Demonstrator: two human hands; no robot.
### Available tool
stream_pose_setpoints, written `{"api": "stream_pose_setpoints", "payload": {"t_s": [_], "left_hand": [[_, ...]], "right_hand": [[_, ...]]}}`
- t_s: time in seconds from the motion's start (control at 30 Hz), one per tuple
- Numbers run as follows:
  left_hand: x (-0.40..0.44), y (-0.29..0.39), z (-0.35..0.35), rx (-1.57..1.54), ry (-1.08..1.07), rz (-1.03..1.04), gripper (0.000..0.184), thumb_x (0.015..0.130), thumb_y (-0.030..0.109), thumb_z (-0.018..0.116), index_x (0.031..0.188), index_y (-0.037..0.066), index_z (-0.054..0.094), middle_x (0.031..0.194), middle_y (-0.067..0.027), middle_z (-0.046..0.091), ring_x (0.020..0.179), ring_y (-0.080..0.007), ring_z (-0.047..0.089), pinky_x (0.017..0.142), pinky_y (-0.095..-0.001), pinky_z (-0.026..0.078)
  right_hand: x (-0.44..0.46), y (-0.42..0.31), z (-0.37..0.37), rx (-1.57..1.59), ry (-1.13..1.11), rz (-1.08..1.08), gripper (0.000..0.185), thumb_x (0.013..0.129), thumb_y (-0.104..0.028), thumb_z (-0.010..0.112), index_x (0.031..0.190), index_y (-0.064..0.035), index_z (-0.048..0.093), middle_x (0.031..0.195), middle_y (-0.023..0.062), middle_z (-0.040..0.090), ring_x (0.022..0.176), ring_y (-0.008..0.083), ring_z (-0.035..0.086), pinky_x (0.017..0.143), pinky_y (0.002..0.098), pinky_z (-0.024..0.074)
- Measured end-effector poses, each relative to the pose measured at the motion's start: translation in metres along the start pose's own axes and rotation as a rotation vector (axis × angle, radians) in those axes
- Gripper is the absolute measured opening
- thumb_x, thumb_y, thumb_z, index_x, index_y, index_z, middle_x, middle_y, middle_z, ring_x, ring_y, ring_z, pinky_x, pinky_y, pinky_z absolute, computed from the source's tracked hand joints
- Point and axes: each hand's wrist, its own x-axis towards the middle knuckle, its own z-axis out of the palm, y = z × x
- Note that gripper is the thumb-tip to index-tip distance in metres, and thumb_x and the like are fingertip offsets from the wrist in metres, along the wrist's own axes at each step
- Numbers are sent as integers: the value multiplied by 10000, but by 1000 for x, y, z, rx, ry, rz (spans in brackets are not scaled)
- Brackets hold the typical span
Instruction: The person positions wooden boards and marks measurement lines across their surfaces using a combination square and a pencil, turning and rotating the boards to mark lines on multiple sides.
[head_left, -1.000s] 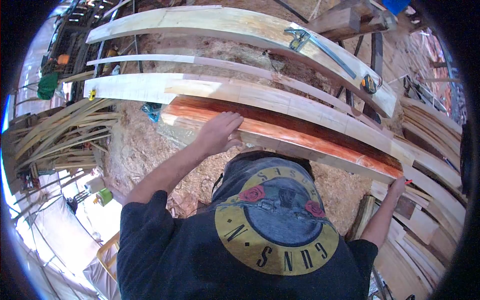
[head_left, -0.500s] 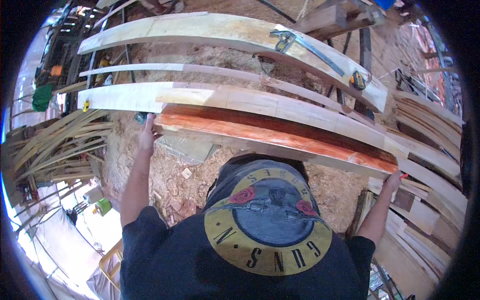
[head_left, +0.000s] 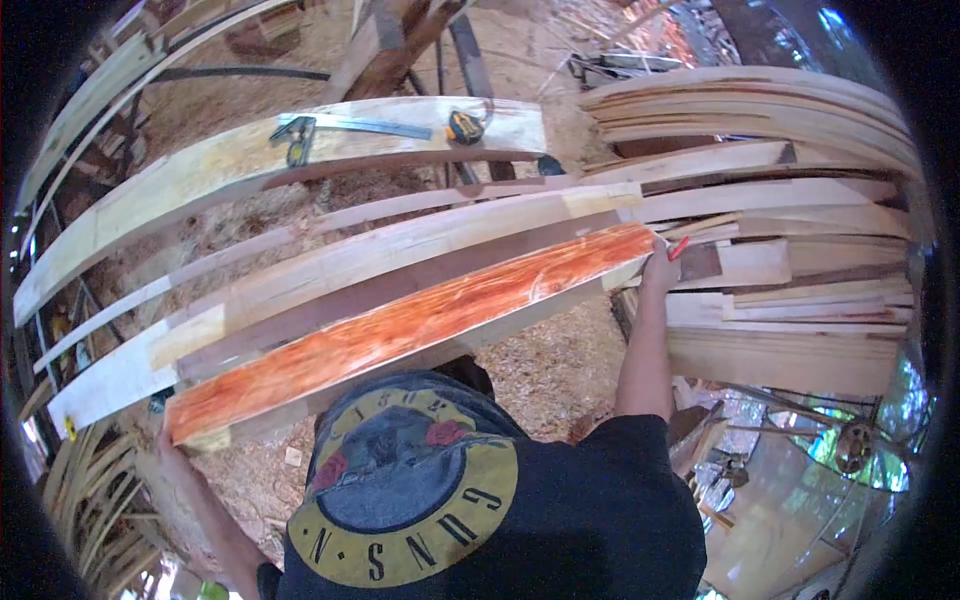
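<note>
A long timber [head_left: 420,310] with a reddish-orange face spans the space in front of my body. At its left end my left hand [head_left: 170,440] grips the edge, its fingers partly hidden. My right hand [head_left: 660,268] is closed round the other end, with a red pencil-like stick [head_left: 679,247] poking out from it. Beyond the timber lies a pale curved board [head_left: 400,248], and past that a thinner strip [head_left: 370,212]. Farther off, a combination square [head_left: 297,135] and a yellow-black tape measure [head_left: 465,127] rest on a wide curved plank [head_left: 210,170].
Stacked curved boards [head_left: 760,110] fill the far right, with more planks [head_left: 790,345] below them. Thin wood strips [head_left: 95,500] are piled at the lower left. Wood shavings [head_left: 545,355] cover the ground. A small yellow item [head_left: 70,428] sits on the pale board's left end.
My left hand moved from the timber's middle to its left end. The view has swung right, and the timber's orange face now shows more broadly.
</note>
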Motion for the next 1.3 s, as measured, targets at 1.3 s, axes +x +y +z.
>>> {"api": "stream_pose_setpoints", "payload": {"t_s": [1.3], "left_hand": [[114, 143, 165, 614, -103, 195, 776, 897, 690, 552, 1161, -22, 716, 1146, -189, 700, 1075, -305, 632, 929, -413, 448]], "right_hand": [[85, -177, 94, -729, -464, -128, 901, 783, -747, 523, 1248, 8, 683, 1305, 251, 641, 1259, 364, 603, 1036, 437, 467]]}}
